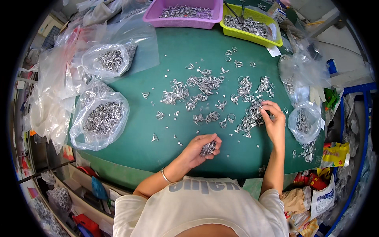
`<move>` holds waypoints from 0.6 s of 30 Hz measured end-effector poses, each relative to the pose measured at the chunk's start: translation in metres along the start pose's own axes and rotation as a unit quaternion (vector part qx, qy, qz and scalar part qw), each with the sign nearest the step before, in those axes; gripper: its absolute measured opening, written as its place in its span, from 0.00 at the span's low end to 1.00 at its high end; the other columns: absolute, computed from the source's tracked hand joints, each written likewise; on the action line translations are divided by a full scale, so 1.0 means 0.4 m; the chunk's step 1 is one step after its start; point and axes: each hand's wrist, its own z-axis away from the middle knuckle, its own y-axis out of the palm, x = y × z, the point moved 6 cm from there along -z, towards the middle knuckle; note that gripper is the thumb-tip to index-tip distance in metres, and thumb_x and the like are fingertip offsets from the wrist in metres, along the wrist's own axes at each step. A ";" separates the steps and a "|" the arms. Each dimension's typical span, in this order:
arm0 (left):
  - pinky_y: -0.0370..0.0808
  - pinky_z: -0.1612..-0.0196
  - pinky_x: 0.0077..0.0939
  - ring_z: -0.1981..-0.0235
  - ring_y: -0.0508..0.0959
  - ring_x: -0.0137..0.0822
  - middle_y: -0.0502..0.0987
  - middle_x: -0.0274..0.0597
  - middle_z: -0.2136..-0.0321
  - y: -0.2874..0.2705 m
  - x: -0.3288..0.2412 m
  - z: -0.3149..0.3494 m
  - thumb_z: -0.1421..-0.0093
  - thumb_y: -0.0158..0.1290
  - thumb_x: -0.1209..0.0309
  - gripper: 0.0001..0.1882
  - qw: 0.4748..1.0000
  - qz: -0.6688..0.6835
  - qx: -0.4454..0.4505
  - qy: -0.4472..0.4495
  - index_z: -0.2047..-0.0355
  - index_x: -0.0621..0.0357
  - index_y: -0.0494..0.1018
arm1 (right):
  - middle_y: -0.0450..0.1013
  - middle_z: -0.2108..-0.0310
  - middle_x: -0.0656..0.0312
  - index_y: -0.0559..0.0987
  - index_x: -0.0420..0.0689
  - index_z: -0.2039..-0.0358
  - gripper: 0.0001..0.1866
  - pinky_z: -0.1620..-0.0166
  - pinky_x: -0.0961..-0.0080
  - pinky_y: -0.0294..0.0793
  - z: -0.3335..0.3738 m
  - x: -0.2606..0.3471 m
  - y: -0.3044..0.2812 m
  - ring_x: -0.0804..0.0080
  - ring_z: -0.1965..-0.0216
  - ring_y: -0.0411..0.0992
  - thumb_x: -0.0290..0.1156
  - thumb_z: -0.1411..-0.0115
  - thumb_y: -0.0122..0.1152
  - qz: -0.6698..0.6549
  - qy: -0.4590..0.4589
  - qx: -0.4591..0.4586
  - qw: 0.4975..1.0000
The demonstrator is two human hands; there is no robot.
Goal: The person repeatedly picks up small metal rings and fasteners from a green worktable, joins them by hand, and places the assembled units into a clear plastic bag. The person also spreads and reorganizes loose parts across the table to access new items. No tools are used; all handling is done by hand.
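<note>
Near the front edge of the table, my left hand is cupped closed round a handful of silver-coloured metal rings. My right hand reaches to a heap of the same rings on the right, its bent fingers and thumb drawn together on rings at the heap's upper right edge. How many rings those fingertips hold is hidden. More loose rings lie in clusters across the middle, with a smaller group just beyond my left hand. Small silvery bits are scattered between them.
The green tabletop carries open plastic bags of rings on the left and right. Along the back stand a purple basket and a yellow-green basket, both with rings; pliers rest in the latter. Drawers sit lower left.
</note>
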 end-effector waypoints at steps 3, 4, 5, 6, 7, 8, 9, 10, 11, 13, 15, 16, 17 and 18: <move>0.62 0.82 0.16 0.77 0.71 0.29 0.72 0.35 0.76 0.006 0.000 0.002 0.37 0.47 0.63 0.12 1.000 0.002 0.004 0.012 0.70 0.59 0.73 | 0.74 0.70 0.63 0.77 0.36 0.70 0.04 0.64 0.85 0.66 0.023 -0.059 -0.016 0.81 0.70 0.69 0.23 0.45 0.58 -0.127 0.141 -0.011 0.982; 0.62 0.82 0.16 0.77 0.71 0.29 0.72 0.35 0.76 0.009 -0.002 0.003 0.37 0.47 0.63 0.12 1.000 0.003 0.007 0.017 0.70 0.59 0.73 | 0.73 0.72 0.63 0.77 0.36 0.69 0.05 0.67 0.85 0.66 0.022 -0.067 -0.024 0.82 0.72 0.68 0.24 0.45 0.58 -0.067 0.152 -0.006 0.986; 0.62 0.82 0.16 0.77 0.71 0.29 0.72 0.35 0.76 0.008 -0.001 0.005 0.37 0.47 0.63 0.12 1.000 0.003 0.008 0.017 0.70 0.59 0.73 | 0.73 0.74 0.62 0.77 0.36 0.68 0.06 0.69 0.86 0.66 0.023 -0.072 -0.031 0.84 0.75 0.67 0.25 0.45 0.58 -0.007 0.163 0.000 0.987; 0.62 0.82 0.16 0.77 0.71 0.29 0.72 0.35 0.76 0.007 0.000 0.008 0.37 0.47 0.63 0.12 1.000 0.004 0.009 0.018 0.70 0.60 0.73 | 0.73 0.75 0.62 0.77 0.36 0.68 0.06 0.70 0.85 0.66 0.024 -0.072 -0.038 0.83 0.76 0.67 0.25 0.45 0.58 -0.074 0.171 -0.013 0.982; 0.62 0.82 0.16 0.77 0.71 0.28 0.72 0.35 0.77 0.006 0.003 0.013 0.37 0.47 0.63 0.12 1.000 0.003 0.008 0.017 0.70 0.60 0.73 | 0.73 0.76 0.61 0.77 0.36 0.68 0.06 0.71 0.84 0.66 0.030 -0.070 -0.044 0.83 0.77 0.67 0.25 0.45 0.59 -0.142 0.179 -0.026 0.973; 0.62 0.82 0.16 0.77 0.71 0.28 0.72 0.35 0.77 0.006 0.006 0.014 0.37 0.47 0.64 0.12 1.000 0.003 0.003 0.019 0.70 0.60 0.73 | 0.73 0.77 0.61 0.77 0.36 0.68 0.06 0.72 0.82 0.66 0.036 -0.070 -0.048 0.82 0.78 0.67 0.25 0.45 0.59 -0.210 0.186 -0.039 0.959; 0.61 0.82 0.16 0.76 0.71 0.29 0.72 0.35 0.77 0.006 0.010 0.014 0.37 0.47 0.64 0.12 1.000 0.003 -0.002 0.021 0.70 0.60 0.73 | 0.74 0.75 0.58 0.77 0.36 0.68 0.06 0.69 0.77 0.68 0.029 -0.095 -0.054 0.75 0.76 0.69 0.25 0.46 0.59 0.015 0.184 0.013 0.983; 0.61 0.82 0.16 0.76 0.71 0.29 0.71 0.35 0.77 0.008 0.007 0.012 0.37 0.47 0.64 0.12 1.000 0.000 -0.006 0.024 0.70 0.60 0.73 | 0.74 0.74 0.57 0.77 0.36 0.69 0.06 0.67 0.75 0.68 0.027 -0.086 -0.059 0.71 0.74 0.70 0.25 0.47 0.58 0.057 0.146 -0.002 0.988; 0.61 0.82 0.16 0.76 0.71 0.29 0.71 0.35 0.77 0.009 0.006 0.013 0.37 0.47 0.64 0.12 1.000 0.000 -0.007 0.023 0.70 0.60 0.73 | 0.74 0.73 0.56 0.77 0.36 0.69 0.06 0.64 0.73 0.69 0.026 -0.074 -0.062 0.68 0.72 0.70 0.25 0.47 0.58 0.098 0.108 -0.018 0.989; 0.61 0.82 0.16 0.76 0.71 0.29 0.71 0.35 0.76 0.005 0.011 0.019 0.37 0.47 0.64 0.12 1.000 0.003 -0.013 0.021 0.70 0.60 0.73 | 0.74 0.68 0.54 0.77 0.37 0.68 0.07 0.56 0.67 0.67 0.019 -0.038 -0.056 0.57 0.63 0.70 0.24 0.49 0.58 0.088 0.082 -0.029 0.992; 0.61 0.82 0.16 0.76 0.71 0.29 0.71 0.35 0.76 0.003 0.011 0.018 0.37 0.47 0.64 0.12 1.000 0.005 -0.021 0.022 0.70 0.60 0.72 | 0.71 0.61 0.54 0.76 0.37 0.65 0.11 0.54 0.66 0.65 0.008 0.014 -0.021 0.56 0.58 0.67 0.25 0.51 0.61 0.128 -0.004 -0.058 0.990; 0.61 0.82 0.16 0.76 0.71 0.29 0.71 0.35 0.76 0.002 0.011 0.017 0.37 0.47 0.64 0.12 0.999 0.007 -0.024 0.023 0.70 0.60 0.72 | 0.70 0.59 0.55 0.76 0.38 0.65 0.12 0.54 0.66 0.64 -0.001 0.041 0.004 0.56 0.57 0.66 0.25 0.52 0.62 0.145 -0.053 -0.073 0.985; 0.62 0.82 0.16 0.76 0.71 0.29 0.71 0.36 0.76 0.005 0.012 0.017 0.37 0.46 0.64 0.12 0.999 0.004 -0.023 0.025 0.69 0.61 0.72 | 0.70 0.60 0.56 0.76 0.39 0.66 0.12 0.54 0.65 0.63 -0.014 0.043 0.031 0.57 0.57 0.65 0.26 0.53 0.64 0.163 -0.052 -0.056 0.984; 0.62 0.83 0.16 0.77 0.70 0.29 0.71 0.37 0.76 0.007 0.013 0.018 0.37 0.46 0.64 0.12 0.999 0.001 -0.022 0.026 0.68 0.61 0.71 | 0.69 0.61 0.56 0.76 0.40 0.68 0.12 0.55 0.65 0.62 -0.026 0.041 0.060 0.58 0.56 0.65 0.28 0.54 0.65 0.180 -0.051 -0.038 0.982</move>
